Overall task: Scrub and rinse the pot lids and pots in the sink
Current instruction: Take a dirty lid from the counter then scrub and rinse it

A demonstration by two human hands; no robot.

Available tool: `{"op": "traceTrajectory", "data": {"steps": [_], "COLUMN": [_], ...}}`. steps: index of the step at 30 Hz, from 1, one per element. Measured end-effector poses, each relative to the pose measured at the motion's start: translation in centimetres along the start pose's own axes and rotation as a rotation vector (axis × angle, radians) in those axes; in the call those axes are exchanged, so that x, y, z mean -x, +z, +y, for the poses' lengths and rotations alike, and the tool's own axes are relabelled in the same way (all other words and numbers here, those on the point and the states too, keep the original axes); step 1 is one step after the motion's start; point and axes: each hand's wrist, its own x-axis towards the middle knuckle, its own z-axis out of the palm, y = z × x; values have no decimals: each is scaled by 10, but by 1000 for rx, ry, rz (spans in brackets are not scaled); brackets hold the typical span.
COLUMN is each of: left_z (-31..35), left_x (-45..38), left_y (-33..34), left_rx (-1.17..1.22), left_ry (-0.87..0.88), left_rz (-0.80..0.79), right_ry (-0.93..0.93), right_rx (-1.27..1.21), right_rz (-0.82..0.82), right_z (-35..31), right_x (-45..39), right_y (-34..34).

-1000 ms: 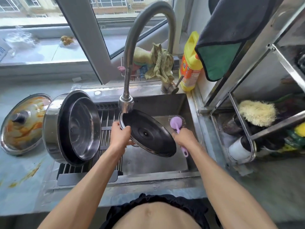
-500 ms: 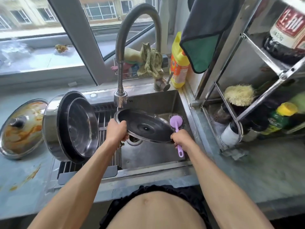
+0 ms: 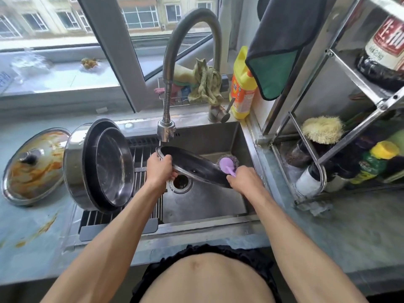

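1. The left hand [image 3: 160, 168] grips the near-left rim of a dark pot lid [image 3: 192, 166], fingers curled over its edge; the right hand [image 3: 244, 179] is wrapped round the purple handle of a scrubber [image 3: 227, 164], whose steel-wool head rests against the lid's far-right edge.

2. Over the past second the lid has tipped from facing the person to lying much flatter, seen nearly edge-on, and the scrubber head has come from behind it onto its rim. That suggests the scrubbing of this lid is under way, not finished.

3. The lid hangs between the two hands, above the drain [image 3: 180, 182] of the sink [image 3: 218, 204] and just under the faucet head [image 3: 166, 131]. No water stream is visible, so rinsing appears not yet begun.

4. To the left, nested steel pots [image 3: 102, 167] stand on edge on the drying rack [image 3: 142, 158] across the sink's left part, well apart from the grip.

5. Farther left, a second lid [image 3: 32, 167], smeared with orange sauce, lies on the tabletop [image 3: 32, 232] and looks unwashed.

6. A yellow detergent bottle [image 3: 242, 84] stands behind the sink's right corner.
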Motion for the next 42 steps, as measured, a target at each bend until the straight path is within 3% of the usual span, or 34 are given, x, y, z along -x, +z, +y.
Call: {"op": "traceTrajectory", "data": {"steps": [3,7,12,15,21,27,30,33,42], "left_z": [10,13,14,21,31,45,53,52,34], "left_x": [1,5,15,23,33,41,39,26,-10], "left_y": [2,9,-2,-23,-89,-146,-171,-194,-241], "left_rx": [13,122,246,181,-204,-551,-675,-791,-795], "left_ry": [48,-52,-164,-161,43,483,614,617,610], "left_rz": [-48,-70,-186,-276,-228,-78,-11,53,-130], "right_ry": [-194,-342,-430,-522,-652,-733,-726,-666,-464], "right_rx": [-10,-25,37,114,270,357,311,226,-156], "right_rz": [-86,-244,-139,-136,-117,-10,34,49,141], "right_z": [-11,-24,-35,-49,-103,-160,-201,-235,-308], "right_x": [13,35,47,57,84,117,133,143,136], "right_y": [-16,-26,-20,-24,-44,-67,-76,-89,-104]}}
